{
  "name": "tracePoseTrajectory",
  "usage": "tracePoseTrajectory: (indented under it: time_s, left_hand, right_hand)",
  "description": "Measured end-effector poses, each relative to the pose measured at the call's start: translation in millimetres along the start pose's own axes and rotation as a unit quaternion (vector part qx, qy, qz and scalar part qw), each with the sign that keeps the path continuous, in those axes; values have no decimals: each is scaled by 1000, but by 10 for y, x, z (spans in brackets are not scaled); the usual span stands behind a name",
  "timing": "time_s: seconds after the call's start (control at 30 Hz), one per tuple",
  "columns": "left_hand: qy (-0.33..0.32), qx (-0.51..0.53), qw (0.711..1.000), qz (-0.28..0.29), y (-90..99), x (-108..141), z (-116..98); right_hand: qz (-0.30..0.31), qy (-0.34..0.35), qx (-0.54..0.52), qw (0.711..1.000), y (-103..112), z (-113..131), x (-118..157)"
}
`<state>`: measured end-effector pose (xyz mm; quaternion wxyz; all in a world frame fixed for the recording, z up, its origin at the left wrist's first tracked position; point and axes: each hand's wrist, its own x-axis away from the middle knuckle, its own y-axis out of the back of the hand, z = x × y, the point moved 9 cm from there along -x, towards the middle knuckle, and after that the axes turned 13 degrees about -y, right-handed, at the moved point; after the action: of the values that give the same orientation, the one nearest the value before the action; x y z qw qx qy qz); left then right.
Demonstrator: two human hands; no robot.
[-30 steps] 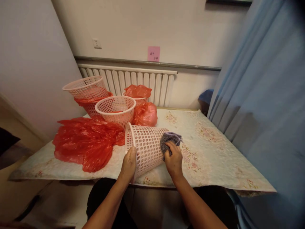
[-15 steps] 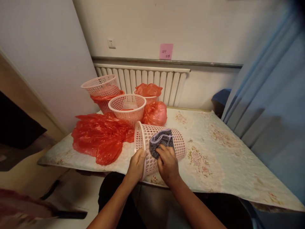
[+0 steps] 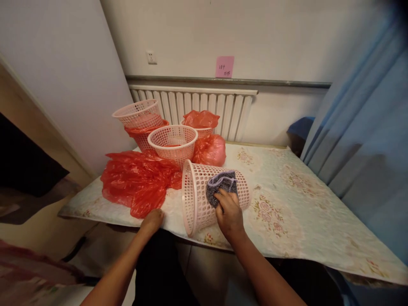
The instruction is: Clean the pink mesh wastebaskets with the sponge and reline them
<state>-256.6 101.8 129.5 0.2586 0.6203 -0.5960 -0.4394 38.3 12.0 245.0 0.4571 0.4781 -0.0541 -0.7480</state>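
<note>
From where I stand, the pink basket lies on its side near the middle of the tabletop, close to the near edge, its wide mouth turned left and its base to the right; the right hand is clamped on a grey cloth with lilac edging, fingers bent over it, and the cloth rests against the basket's upper side; the left hand is apart from the basket, at the near edge of the tabletop to its left, fingers curled together, though I cannot tell whether anything is tucked inside them; just beyond that hand a crumpled red plastic bag spreads over the left part of the tabletop.

Farther back, an upright basket stands behind the lying one; to its far left a tilted basket sits in another lined with red plastic; to its right is a rounded red bundle, and behind that a far basket with red film bulging above its rim; a white radiator runs along the wall behind, and a blue curtain hangs at the right.
</note>
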Motion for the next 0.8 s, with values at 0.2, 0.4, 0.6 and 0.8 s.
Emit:
tracePoseTrajectory:
  time_s: [0.2, 0.4, 0.6, 0.8]
  left_hand:
    - [19, 34, 997, -68, -18, 76, -118]
    - [-14, 180, 982, -60, -59, 73, -611]
    - [-104, 328, 939, -20, -51, 319, -1483]
    - [-114, 454, 883, -29, -151, 330, -1817]
  right_hand:
    - [-3, 5, 5, 1000, 3, 20, -15]
    - [-1, 6, 1, 1000, -1, 14, 1]
    - [-5, 2, 6, 1000, 7, 41, 21]
    - [-8, -9, 4, 1000, -26, 45, 108]
